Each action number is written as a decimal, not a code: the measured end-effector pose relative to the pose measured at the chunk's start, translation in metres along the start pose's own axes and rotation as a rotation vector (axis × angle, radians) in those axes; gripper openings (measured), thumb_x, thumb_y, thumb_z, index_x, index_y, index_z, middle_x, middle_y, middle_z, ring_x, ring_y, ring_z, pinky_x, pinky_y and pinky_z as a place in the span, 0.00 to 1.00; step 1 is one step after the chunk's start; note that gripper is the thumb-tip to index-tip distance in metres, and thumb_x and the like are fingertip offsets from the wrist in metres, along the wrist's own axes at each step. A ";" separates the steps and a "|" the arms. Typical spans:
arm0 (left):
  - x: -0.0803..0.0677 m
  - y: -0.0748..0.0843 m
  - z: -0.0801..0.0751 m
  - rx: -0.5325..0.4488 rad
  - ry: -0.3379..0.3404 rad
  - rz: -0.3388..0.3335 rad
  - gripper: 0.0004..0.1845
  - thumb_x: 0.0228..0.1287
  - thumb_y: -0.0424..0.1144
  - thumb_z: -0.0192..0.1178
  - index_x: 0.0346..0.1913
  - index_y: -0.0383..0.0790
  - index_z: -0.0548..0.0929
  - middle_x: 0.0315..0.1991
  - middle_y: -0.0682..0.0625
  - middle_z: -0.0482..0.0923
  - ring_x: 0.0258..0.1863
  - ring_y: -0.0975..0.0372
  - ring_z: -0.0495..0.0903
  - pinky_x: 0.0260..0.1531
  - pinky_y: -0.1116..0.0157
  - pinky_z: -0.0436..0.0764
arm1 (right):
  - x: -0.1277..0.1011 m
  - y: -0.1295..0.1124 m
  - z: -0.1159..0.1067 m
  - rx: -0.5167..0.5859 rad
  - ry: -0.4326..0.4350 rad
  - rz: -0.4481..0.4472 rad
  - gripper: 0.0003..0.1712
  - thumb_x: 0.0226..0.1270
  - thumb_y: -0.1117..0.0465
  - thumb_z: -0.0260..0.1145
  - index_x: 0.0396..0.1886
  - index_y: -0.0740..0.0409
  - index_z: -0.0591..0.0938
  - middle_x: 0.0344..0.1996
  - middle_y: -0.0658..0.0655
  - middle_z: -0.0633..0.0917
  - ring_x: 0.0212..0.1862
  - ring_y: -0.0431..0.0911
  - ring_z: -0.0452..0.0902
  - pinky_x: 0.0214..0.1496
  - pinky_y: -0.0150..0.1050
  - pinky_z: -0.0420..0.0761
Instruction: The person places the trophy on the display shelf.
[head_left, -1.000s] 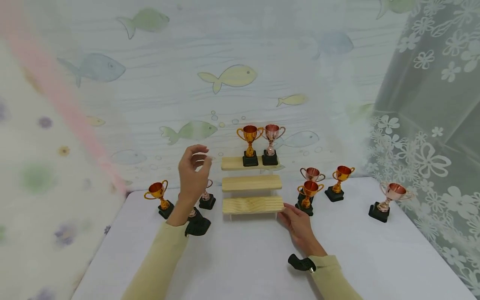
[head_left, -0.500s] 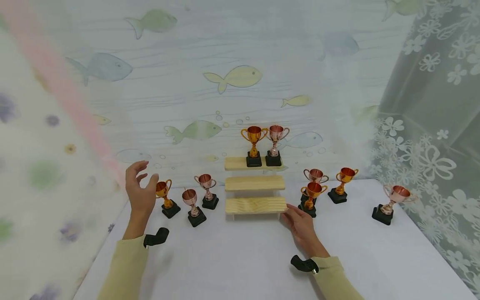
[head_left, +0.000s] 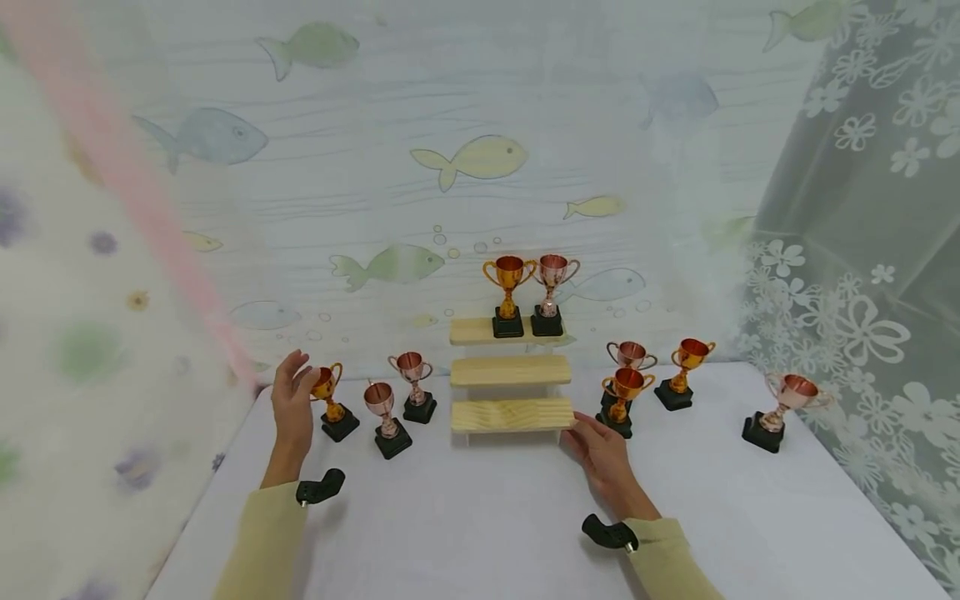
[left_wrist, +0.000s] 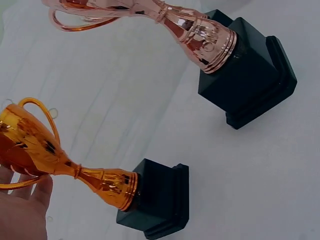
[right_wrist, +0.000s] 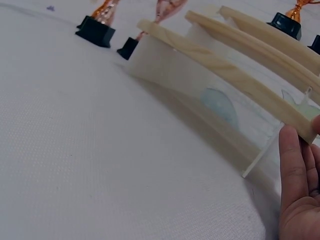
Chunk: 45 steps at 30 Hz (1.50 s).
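Pinching the lowest shelf point(head_left: 512, 415) with our right hand point(head_left: 603, 456), we hold our left hand point(head_left: 291, 410) loosely spread beside the leftmost gold trophy point(left_wrist: 109, 187).

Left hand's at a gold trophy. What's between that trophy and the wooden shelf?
Two pink trophies, seen in the head view: a nearer pink trophy and a farther pink trophy, between the gold trophy and the shelf.

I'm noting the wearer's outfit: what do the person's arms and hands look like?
Both sleeves are plain and pale yellow. A bent black attachment sits at the end of each. The hands are bare, without gloves.
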<state>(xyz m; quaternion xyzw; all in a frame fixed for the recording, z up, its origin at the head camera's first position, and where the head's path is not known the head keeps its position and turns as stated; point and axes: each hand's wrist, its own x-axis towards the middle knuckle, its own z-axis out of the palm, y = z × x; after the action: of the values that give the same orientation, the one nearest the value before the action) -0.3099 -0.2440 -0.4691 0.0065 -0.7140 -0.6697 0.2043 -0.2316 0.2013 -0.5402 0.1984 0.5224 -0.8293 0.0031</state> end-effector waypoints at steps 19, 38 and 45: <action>-0.022 0.003 0.008 0.098 0.056 0.062 0.27 0.67 0.28 0.65 0.68 0.29 0.72 0.56 0.43 0.74 0.44 0.66 0.74 0.37 0.84 0.77 | -0.004 0.000 0.000 0.015 -0.025 -0.013 0.27 0.79 0.66 0.56 0.73 0.70 0.67 0.50 0.51 0.84 0.47 0.37 0.84 0.56 0.31 0.84; -0.013 -0.024 0.003 0.000 0.192 0.040 0.28 0.60 0.27 0.71 0.63 0.29 0.76 0.49 0.57 0.76 0.46 0.69 0.79 0.42 0.83 0.80 | -0.002 -0.001 0.000 0.008 -0.026 -0.002 0.27 0.79 0.66 0.56 0.73 0.69 0.67 0.55 0.55 0.82 0.48 0.36 0.84 0.57 0.31 0.84; -0.008 -0.024 0.001 -0.018 0.256 0.034 0.29 0.55 0.27 0.75 0.60 0.30 0.78 0.46 0.56 0.79 0.42 0.68 0.80 0.39 0.82 0.81 | -0.001 -0.002 0.000 0.012 -0.013 -0.001 0.27 0.79 0.66 0.56 0.73 0.68 0.68 0.58 0.57 0.80 0.48 0.37 0.84 0.57 0.31 0.84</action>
<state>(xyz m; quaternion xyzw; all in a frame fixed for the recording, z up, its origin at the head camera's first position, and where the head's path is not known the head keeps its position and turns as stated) -0.3098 -0.2432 -0.4943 0.0779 -0.6762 -0.6661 0.3050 -0.2314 0.2018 -0.5381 0.1927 0.5174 -0.8338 0.0049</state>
